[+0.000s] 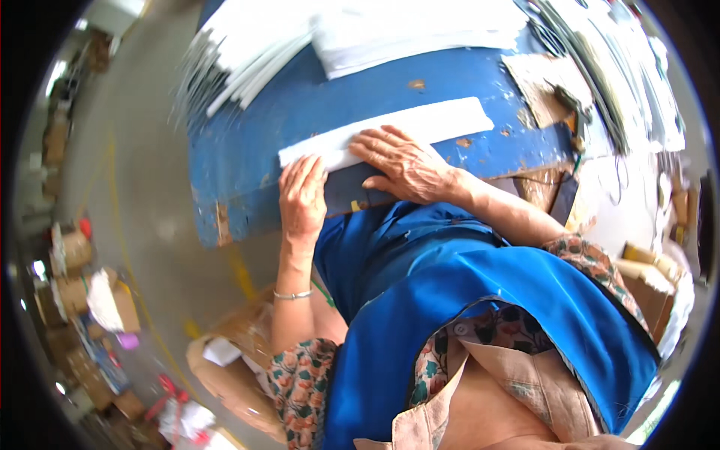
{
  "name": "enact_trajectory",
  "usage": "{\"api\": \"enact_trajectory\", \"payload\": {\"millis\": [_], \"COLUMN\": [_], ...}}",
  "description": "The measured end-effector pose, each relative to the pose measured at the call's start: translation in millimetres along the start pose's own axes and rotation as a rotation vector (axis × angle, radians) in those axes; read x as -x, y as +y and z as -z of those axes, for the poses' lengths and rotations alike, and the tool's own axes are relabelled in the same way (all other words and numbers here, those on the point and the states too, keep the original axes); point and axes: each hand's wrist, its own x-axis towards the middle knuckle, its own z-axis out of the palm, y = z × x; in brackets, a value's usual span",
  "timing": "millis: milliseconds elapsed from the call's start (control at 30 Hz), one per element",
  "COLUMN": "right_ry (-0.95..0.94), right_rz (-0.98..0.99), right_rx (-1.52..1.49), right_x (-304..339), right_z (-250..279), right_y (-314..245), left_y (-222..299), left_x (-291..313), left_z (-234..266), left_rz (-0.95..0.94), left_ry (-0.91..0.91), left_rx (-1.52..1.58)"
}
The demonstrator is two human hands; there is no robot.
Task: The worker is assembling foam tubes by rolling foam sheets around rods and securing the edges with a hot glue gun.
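Note:
A long white strip point(450, 120) of thin sheet material lies slantwise on the blue tabletop point(247, 161), near its front edge. Whether it is folded or rolled I cannot make out. My left hand point(302, 196) rests on the strip's left end, its fingers stretched out close together and its thumb mostly hidden. Flat across the strip's middle lies my right hand point(401, 163), fingers spread and thumb apart on the near side. Beyond the strip sits a stack of white sheets point(420, 41). Several thin white tubes point(259, 79) lie bundled at the far left.
On the right of the table are a cardboard piece point(547, 82), a dark hand tool point(571, 101), dark looped handles point(551, 36) and long grey-white strips point(592, 71). Cartons point(73, 251) stand on the floor at left. A brown paper-like bundle point(232, 375) lies beside my left arm.

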Motion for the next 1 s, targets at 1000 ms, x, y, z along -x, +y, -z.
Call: {"api": "enact_trajectory", "payload": {"millis": [1000], "right_ry": [0.435], "right_rz": [-0.871], "right_rx": [-0.498], "right_x": [102.7], "right_z": [67.6], "right_y": [75.4], "left_y": [105.3], "left_x": [-154.6], "left_z": [-112.5], "left_rz": [-0.09], "left_ry": [-0.446], "left_rx": [0.154]}}
